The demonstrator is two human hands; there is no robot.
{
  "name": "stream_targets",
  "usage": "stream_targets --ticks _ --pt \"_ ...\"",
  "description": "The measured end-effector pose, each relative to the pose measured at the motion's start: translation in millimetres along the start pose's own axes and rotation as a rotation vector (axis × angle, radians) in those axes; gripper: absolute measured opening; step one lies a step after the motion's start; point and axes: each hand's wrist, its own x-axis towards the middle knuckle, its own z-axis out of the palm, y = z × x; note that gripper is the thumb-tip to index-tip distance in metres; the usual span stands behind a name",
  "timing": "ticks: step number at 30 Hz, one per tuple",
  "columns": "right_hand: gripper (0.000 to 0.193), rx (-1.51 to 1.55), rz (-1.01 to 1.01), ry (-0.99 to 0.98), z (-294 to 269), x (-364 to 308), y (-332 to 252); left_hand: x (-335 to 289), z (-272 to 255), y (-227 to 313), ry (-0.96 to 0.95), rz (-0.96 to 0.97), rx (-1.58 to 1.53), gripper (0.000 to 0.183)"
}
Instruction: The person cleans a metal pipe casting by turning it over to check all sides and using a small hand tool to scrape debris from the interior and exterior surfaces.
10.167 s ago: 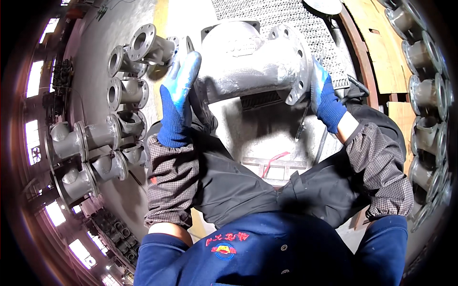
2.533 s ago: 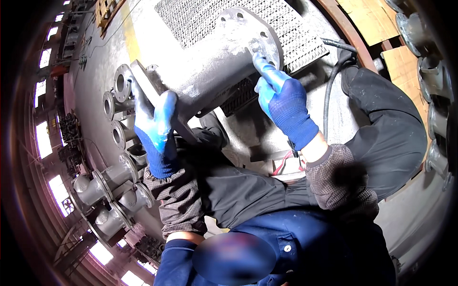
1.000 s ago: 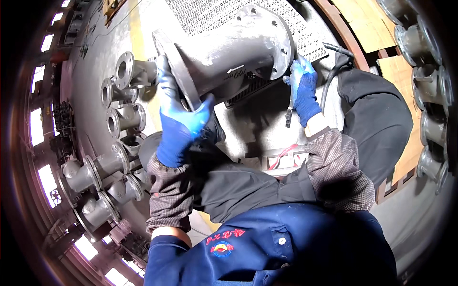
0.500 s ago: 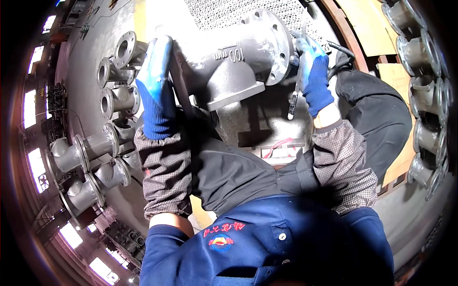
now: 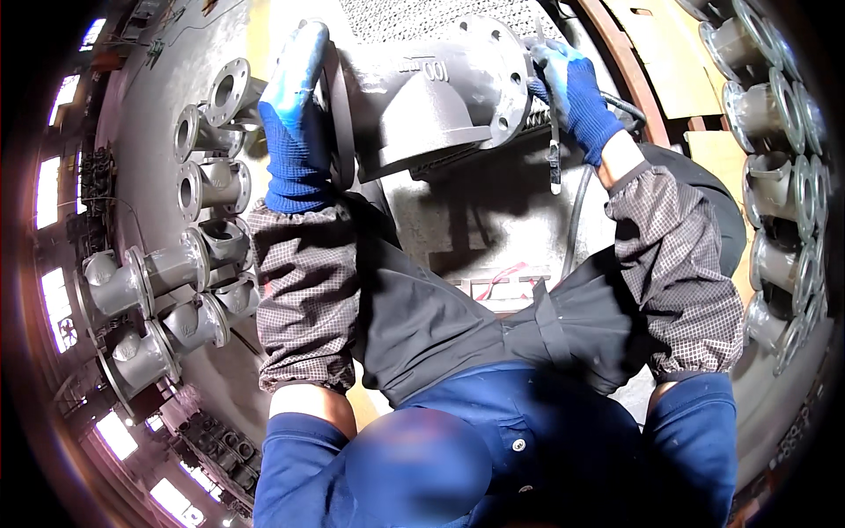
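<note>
So the big grey flanged casting (image 5: 383,84) just got rolled. A couple of seconds ago the side between the two hands was pretty plain; now a raised cast marking (image 5: 431,69) sits there and a stubby side port (image 5: 427,119) sticks out toward the wearer. My read is that this brings a different face of it within easy reach of both grips.

Left grip (image 5: 295,79) is up against the left end flange (image 5: 341,114), blue-gloved fingers straight and side by side along it. Can't tell if the thumb is hooked round the rim, so no idea whether that's a real clamp or just a steadying push.

Right grip (image 5: 568,79) is curled round a slim dark tool (image 5: 554,158), lower end hanging just below the glove. It's right beside the right end flange (image 5: 506,88); can't make out if it's touching. The casting lies between the two grips, and a ridged metal plate (image 5: 405,16) shows beyond it.

Rest of it: smaller grey fittings (image 5: 211,189) off to the left of the left grip, more stacked fittings (image 5: 775,189) well right of the right one.
</note>
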Motion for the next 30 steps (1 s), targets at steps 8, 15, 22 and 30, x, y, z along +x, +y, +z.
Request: stream_targets --ticks 8,15,22,30 --pt "0.031 0.754 0.224 -0.011 0 8 26 13 5 6 -0.013 -0.048 -0.084 0.043" --pt "0.025 1.026 0.543 -0.208 -81 12 -7 13 3 2 0.007 -0.187 -0.178 0.042" --pt "0.03 0.874 0.433 -0.172 -112 2 -21 16 4 11 -0.092 -0.262 -0.261 0.041" --pt "0.029 0.866 0.065 -0.062 -116 13 -22 34 41 74 -0.092 -0.763 -0.332 0.042"
